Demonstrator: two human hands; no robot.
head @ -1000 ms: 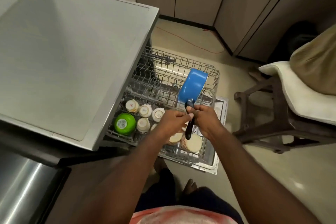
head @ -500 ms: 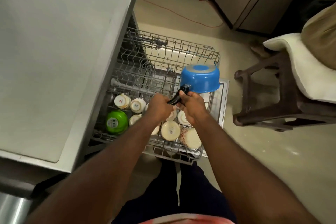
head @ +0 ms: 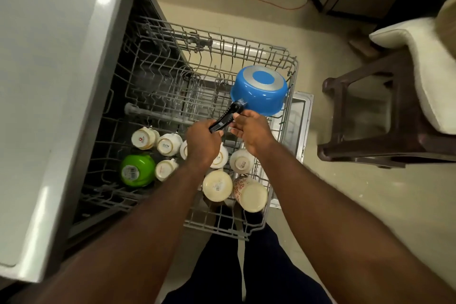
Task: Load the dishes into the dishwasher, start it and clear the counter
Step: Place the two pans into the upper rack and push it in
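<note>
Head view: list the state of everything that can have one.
Dishwasher rack, pulled out, partly loaded.
Blue saucepan, upside down over the rack's far right corner.
Left hand, grips the saucepan's handle.
Right hand, grips the same handle.
Green bowl, upside down in the rack.
Cups, upside down in the rack.

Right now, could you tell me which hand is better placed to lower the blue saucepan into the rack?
The right hand, probably: it holds the black handle beside the upturned blue saucepan, which hangs over the rack at its right edge; the left hand grips only the handle's far end.
</note>
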